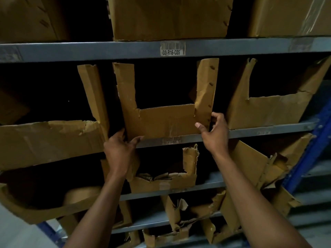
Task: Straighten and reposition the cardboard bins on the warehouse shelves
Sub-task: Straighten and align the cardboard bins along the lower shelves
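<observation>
Place: a dim warehouse storeroom.
Shelving: grey metal shelves (268, 130) on blue uprights (304, 154).
Stock: rows of torn cardboard bins (168, 120).
Labels: barcode sticker (172, 48) above the hands.

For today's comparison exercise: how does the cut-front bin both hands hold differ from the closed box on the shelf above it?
The held bin has a U-shaped front opening; the upper box has a solid front. Left hand and right hand grip the held bin; the upper box is untouched. Both are brown cardboard.

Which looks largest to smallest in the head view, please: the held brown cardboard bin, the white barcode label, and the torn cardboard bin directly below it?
1. Held brown cardboard bin
2. Torn cardboard bin below, partly hidden by the left hand
3. White barcode label
</observation>
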Tool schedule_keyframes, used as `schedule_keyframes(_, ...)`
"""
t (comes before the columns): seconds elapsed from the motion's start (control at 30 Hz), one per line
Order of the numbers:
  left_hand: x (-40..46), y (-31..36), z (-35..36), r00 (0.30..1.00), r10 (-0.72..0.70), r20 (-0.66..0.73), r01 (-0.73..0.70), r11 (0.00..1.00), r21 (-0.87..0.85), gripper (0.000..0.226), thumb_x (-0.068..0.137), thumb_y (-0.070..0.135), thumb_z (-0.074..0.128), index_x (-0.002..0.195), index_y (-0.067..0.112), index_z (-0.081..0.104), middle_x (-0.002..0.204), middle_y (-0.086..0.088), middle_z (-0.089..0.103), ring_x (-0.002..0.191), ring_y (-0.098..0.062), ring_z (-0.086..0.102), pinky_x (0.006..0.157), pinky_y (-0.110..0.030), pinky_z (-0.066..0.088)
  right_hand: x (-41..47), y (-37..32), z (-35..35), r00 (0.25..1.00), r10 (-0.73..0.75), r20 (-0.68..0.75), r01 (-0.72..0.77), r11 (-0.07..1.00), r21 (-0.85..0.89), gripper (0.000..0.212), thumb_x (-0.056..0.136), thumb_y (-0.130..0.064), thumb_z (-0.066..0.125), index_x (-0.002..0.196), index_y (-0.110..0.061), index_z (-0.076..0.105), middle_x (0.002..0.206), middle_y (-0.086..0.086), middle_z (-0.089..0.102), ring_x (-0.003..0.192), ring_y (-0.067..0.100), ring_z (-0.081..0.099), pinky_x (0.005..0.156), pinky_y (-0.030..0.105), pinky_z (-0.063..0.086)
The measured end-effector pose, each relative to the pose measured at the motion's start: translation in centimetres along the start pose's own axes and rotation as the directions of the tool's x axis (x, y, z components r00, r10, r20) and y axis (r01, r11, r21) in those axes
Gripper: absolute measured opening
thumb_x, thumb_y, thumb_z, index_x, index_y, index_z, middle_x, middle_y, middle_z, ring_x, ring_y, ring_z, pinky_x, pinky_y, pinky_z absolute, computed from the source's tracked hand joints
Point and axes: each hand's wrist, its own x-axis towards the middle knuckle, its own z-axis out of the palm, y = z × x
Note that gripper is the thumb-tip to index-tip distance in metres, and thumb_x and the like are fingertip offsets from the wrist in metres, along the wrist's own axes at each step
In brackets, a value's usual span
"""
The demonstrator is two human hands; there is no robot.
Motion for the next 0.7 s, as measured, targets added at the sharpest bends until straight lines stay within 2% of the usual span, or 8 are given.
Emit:
schedule_keyframes(0.07, -0.2, -0.6, 0.2, 1.000, 0.027, 0.014, -0.028, 0.998, 0.053, 0.036, 0.082, 0.049, 0.086, 0.091, 0.018, 0.073, 0.078, 0.003, 0.071, 0.067, -0.011, 0.069, 0.063, -0.041, 0.064, -0.1, 0.4, 0.2, 1.000, -0.015, 0.009, 0.015, 1.000, -0.007, 0.058, 0.085, -0.041, 0.082, 0.130, -0.030, 0.046, 0.126, 0.000, 0.064, 0.108, 0.018, 0.065, 0.091, 0.045, 0.059)
schedule_keyframes(0.13, 0.0, -0.8, 0.4, 1.000, 0.031, 0.007, -0.031, 0.995, 0.094, 0.035, 0.083, 0.051, 0.084, 0.086, 0.019, 0.070, 0.076, 0.002, 0.071, 0.066, -0.015, 0.069, 0.057, -0.038, 0.061, 0.0, 0.8, 0.2, 1.000, -0.019, 0.013, 0.019, 1.000, -0.018, 0.060, 0.085, -0.043, 0.083, 0.130, -0.032, 0.045, 0.125, 0.000, 0.065, 0.107, 0.020, 0.067, 0.089, 0.046, 0.059)
schedule_keyframes(0.23, 0.5, -1.4, 0.9, 0.999, 0.050, -0.017, -0.046, 0.977, 0.208, 0.035, 0.087, 0.051, 0.083, 0.090, 0.017, 0.071, 0.072, 0.005, 0.069, 0.062, -0.012, 0.067, 0.056, -0.038, 0.060, 0.1, 1.0, 0.2, 0.998, -0.046, 0.046, 0.049, 0.997, -0.066, 0.067, 0.085, -0.040, 0.083, 0.138, -0.026, 0.044, 0.124, 0.001, 0.067, 0.109, 0.022, 0.066, 0.088, 0.038, 0.057)
schedule_keyframes(0.33, 0.2, -1.9, 1.4, 0.998, 0.050, -0.039, -0.035, 0.950, 0.311, 0.041, 0.090, 0.058, 0.077, 0.097, 0.018, 0.072, 0.076, 0.002, 0.071, 0.065, -0.019, 0.069, 0.057, -0.042, 0.061, -0.1, 1.3, 0.1, 0.993, -0.038, 0.111, 0.055, 0.987, -0.151, 0.075, 0.087, -0.039, 0.082, 0.148, -0.017, 0.045, 0.131, 0.005, 0.068, 0.120, 0.023, 0.063, 0.091, 0.029, 0.049)
schedule_keyframes(0.5, 0.2, -2.0, 1.3, 0.999, 0.036, -0.039, -0.013, 0.874, 0.485, 0.035, 0.095, 0.046, 0.076, 0.093, 0.011, 0.074, 0.073, -0.010, 0.071, 0.064, -0.034, 0.069, 0.056, -0.042, 0.059, -0.5, 2.4, -0.1, 0.994, 0.001, 0.113, 0.031, 0.959, -0.283, 0.075, 0.085, -0.042, 0.082, 0.148, -0.012, 0.052, 0.137, 0.010, 0.067, 0.126, 0.026, 0.063, 0.098, 0.036, 0.053)
schedule_keyframes(0.63, 1.3, -2.1, 1.3, 1.000, 0.007, 0.015, -0.014, 0.830, 0.558, 0.036, 0.096, 0.046, 0.074, 0.089, 0.011, 0.075, 0.065, -0.011, 0.066, 0.058, -0.034, 0.067, 0.051, -0.040, 0.056, -0.8, 2.8, -0.2, 0.998, 0.019, 0.063, -0.003, 0.967, -0.254, 0.069, 0.086, -0.032, 0.083, 0.146, -0.014, 0.055, 0.138, 0.007, 0.066, 0.125, 0.022, 0.065, 0.096, 0.033, 0.054)
schedule_keyframes(0.7, 1.4, -2.4, 1.3, 0.999, 0.047, 0.014, -0.046, 0.822, 0.568, 0.036, 0.096, 0.046, 0.073, 0.090, 0.011, 0.074, 0.064, -0.011, 0.065, 0.055, -0.032, 0.066, 0.049, -0.039, 0.055, -1.3, 2.9, -0.1, 0.999, 0.015, 0.029, -0.008, 0.972, -0.235, 0.068, 0.088, -0.028, 0.082, 0.148, -0.016, 0.053, 0.139, 0.006, 0.066, 0.127, 0.022, 0.064, 0.098, 0.034, 0.052)
